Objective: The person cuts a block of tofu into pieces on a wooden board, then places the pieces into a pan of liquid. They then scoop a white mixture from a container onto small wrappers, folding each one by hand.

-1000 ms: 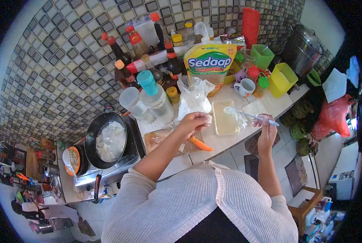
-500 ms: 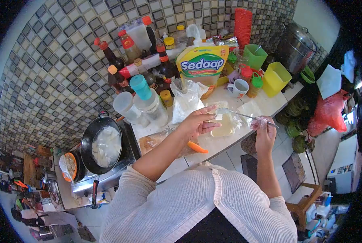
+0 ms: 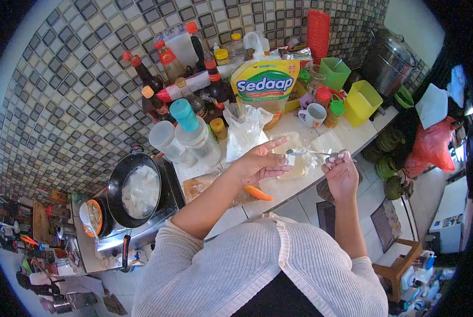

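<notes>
My left hand (image 3: pixel 257 160) hovers over the counter with its index finger stretched out, and a small white piece (image 3: pixel 291 159) is pinched at its other fingertips. My right hand (image 3: pixel 340 171) grips the handle of a metal spoon (image 3: pixel 301 151). The spoon's bowl meets my left fingertips right above a pale rectangular container (image 3: pixel 300 168). An orange-handled knife (image 3: pixel 257 193) lies on a cutting board (image 3: pixel 204 184) under my left wrist. Behind the left hand stands a clear plastic bag (image 3: pixel 245 129).
A black wok with white contents (image 3: pixel 136 190) sits on the stove at left. Sauce bottles, jars (image 3: pixel 196 138), a yellow Sedaap pouch (image 3: pixel 263 84), a mug (image 3: pixel 314 114) and green and yellow tubs (image 3: pixel 362 103) crowd the tiled back wall. The counter edge (image 3: pixel 300 193) runs below my hands.
My left hand has opened out from a curled grip and moved right to the spoon. My right hand has drawn the spoon in toward the left hand, over the container.
</notes>
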